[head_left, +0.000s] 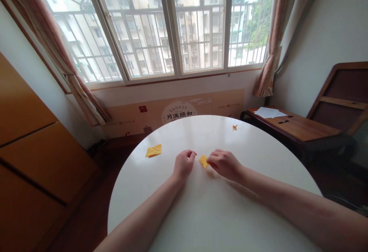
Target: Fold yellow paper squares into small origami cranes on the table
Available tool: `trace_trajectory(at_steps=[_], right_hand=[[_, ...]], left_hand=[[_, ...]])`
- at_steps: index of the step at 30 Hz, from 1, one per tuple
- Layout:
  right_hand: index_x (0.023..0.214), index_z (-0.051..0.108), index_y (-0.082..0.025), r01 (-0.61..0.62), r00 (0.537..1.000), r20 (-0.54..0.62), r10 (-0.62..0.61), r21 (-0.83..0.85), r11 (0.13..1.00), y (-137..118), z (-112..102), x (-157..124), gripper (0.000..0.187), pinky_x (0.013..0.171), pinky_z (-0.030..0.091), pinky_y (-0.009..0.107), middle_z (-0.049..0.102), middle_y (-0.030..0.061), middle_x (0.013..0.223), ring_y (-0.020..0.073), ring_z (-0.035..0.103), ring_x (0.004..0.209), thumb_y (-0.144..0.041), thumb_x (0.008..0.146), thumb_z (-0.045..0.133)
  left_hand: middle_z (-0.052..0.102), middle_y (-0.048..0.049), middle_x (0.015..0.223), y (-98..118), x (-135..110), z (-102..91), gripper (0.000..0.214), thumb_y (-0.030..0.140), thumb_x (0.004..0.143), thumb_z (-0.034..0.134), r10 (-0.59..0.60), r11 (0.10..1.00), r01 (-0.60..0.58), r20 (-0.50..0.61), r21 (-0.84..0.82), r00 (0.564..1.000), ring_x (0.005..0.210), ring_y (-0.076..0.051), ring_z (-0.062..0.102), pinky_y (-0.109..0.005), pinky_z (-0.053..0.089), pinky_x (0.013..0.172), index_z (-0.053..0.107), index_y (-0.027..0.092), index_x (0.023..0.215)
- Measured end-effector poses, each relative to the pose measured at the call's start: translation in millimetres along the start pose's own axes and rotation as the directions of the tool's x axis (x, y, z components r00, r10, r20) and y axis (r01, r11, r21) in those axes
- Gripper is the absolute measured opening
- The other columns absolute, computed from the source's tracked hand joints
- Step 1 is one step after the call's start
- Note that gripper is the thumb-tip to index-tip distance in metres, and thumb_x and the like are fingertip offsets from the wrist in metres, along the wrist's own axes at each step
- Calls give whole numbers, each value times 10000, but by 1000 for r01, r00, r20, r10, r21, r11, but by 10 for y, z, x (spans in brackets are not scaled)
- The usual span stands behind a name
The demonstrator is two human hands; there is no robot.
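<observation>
Between finger and thumb of my right hand [225,163] is a small folded piece of yellow paper [204,161], held just over the white table. My left hand [184,163] is beside it on the left, its fingers curled together and apart from the paper; whether anything small is in them I cannot make out. A larger yellow paper [153,151] lies to the left on the table, creased and slightly raised. Toward the far right edge sits a tiny orange-yellow folded paper figure [235,127], like a paper crane.
The round white table [178,221] fills the middle. Behind it, a printed box panel [126,116] stands under the barred window. To the right is a low wooden table [304,125] with white papers [268,112] and a small dark object. An orange-brown cabinet [37,156] stands left.
</observation>
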State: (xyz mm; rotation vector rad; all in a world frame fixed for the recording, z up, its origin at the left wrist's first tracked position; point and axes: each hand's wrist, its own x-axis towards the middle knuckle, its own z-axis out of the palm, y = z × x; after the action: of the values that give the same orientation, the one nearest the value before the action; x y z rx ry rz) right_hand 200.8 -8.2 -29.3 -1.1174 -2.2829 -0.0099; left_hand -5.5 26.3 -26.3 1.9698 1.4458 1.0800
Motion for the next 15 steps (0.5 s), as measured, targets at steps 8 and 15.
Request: trace_trajectory(at_steps=[8, 15], right_hand=[[735, 707, -179, 104, 982, 169, -89, -82, 991, 118, -173, -76, 194, 653, 410, 270, 700, 82, 875, 210, 573, 836, -113, 889, 610], [878, 788, -263, 160, 920, 341, -194, 126, 979, 220, -303, 70, 141, 761, 475, 262, 765, 8, 918, 181, 676, 836, -172, 861, 681]], left_hand=[[753, -74, 1043, 148, -211, -36, 195, 178, 833, 586, 384, 902, -428, 351, 54, 854, 1012, -254, 632, -384, 461, 976, 764, 222, 899], [731, -58, 1072, 188, -249, -147, 253, 130, 849, 549, 516, 785, -620, 555, -2, 652, 1014, -228, 645, -385, 411, 1059, 707, 239, 1013]])
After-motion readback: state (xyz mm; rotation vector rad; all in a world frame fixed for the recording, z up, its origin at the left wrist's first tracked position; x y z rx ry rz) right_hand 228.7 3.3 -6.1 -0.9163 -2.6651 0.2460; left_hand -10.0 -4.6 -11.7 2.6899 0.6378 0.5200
